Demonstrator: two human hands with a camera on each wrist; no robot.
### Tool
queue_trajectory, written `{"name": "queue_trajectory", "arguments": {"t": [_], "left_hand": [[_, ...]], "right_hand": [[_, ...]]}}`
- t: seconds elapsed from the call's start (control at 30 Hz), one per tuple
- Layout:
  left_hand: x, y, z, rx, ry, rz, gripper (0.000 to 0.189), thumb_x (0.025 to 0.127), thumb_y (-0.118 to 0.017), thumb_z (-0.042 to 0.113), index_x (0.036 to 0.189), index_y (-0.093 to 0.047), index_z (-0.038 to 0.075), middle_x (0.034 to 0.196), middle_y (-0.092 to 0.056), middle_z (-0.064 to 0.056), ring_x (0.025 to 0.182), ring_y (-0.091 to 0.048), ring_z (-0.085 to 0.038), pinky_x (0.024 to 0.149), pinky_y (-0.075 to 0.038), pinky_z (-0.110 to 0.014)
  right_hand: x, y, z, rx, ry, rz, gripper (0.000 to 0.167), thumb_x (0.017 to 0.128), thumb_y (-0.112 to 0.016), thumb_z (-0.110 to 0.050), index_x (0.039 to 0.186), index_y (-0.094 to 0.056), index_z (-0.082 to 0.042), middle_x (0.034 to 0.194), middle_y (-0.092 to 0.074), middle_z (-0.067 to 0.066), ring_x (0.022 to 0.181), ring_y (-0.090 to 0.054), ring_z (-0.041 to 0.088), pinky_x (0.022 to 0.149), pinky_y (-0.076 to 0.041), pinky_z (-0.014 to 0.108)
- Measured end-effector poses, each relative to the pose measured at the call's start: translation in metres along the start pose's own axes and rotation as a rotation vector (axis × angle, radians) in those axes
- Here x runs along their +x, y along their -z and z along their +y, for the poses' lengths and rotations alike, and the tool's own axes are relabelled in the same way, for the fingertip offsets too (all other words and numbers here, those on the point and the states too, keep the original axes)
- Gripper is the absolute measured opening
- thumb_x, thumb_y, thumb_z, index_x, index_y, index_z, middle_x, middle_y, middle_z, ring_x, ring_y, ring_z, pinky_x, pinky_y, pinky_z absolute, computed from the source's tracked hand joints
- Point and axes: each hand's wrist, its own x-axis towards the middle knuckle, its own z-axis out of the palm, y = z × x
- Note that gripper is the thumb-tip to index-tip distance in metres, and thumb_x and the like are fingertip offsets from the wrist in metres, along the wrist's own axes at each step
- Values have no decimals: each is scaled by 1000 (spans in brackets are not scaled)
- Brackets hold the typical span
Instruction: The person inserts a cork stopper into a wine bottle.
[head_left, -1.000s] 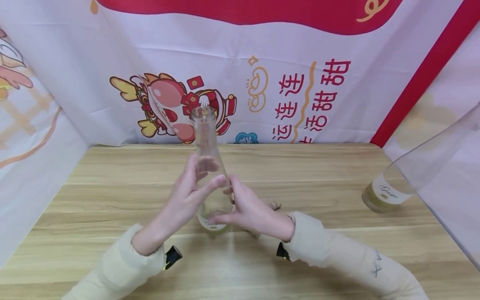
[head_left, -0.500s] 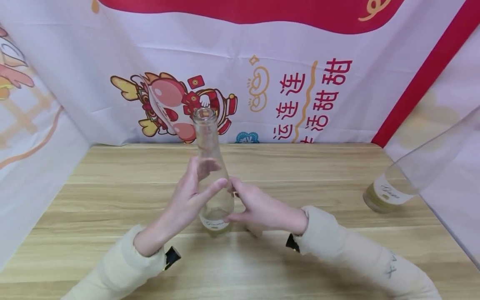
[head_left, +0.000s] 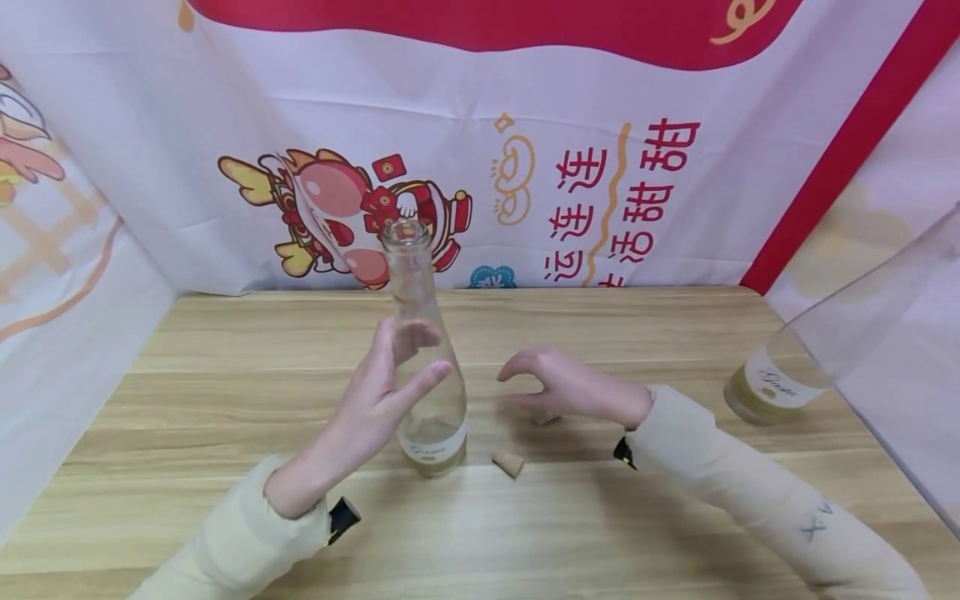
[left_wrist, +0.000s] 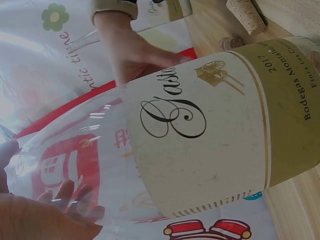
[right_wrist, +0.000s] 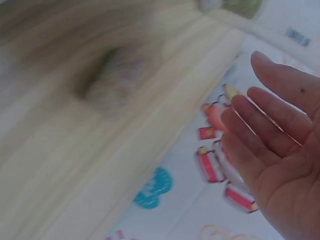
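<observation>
A clear glass wine bottle (head_left: 431, 392) with a cream and olive label stands upright and uncorked on the wooden table, a little left of the middle. My left hand (head_left: 367, 408) holds its body, the thumb on the near side and the fingers curving round behind the glass. In the left wrist view, fingertips (left_wrist: 67, 192) show through the bottle. To the right of it, my right hand (head_left: 570, 383) hovers with nothing in it, fingers loosely bent. One cork (head_left: 546, 417) lies under that hand, partly hidden. Another cork (head_left: 508, 462) lies between bottle and hand.
A second clear bottle (head_left: 776, 387) with a similar label stands at the table's right edge. White printed cloth (head_left: 480, 167) hangs behind and at both sides of the wooden table (head_left: 262, 358).
My right hand has let go of the bottle and moved right, over the far cork. The nearer cork has come into full view. My left hand stays on the bottle.
</observation>
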Motion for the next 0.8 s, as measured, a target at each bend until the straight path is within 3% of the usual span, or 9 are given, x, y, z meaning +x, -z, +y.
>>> {"name": "queue_trajectory", "arguments": {"t": [0.23,0.8], "left_hand": [[0,0,1,-11,4,4,45,91,-55,20,126,-29,7,123,-46,-9,124,-41,-26,101,-32,-53],[-1,0,0,-9,-6,8,44,91,-55,19,126,-30,7,123,-47,-9,124,-41,-27,101,-32,-52]], "right_hand": [[-16,-7,26,52,-122,-50,34,76,-73,-14,108,-64,-3,108,-63,6,103,-57,21,90,-46,38],[-29,-24,51,95,-161,-65,22,73,-74,-5,93,-68,-11,91,-64,-3,84,-58,12,76,-50,29]]}}
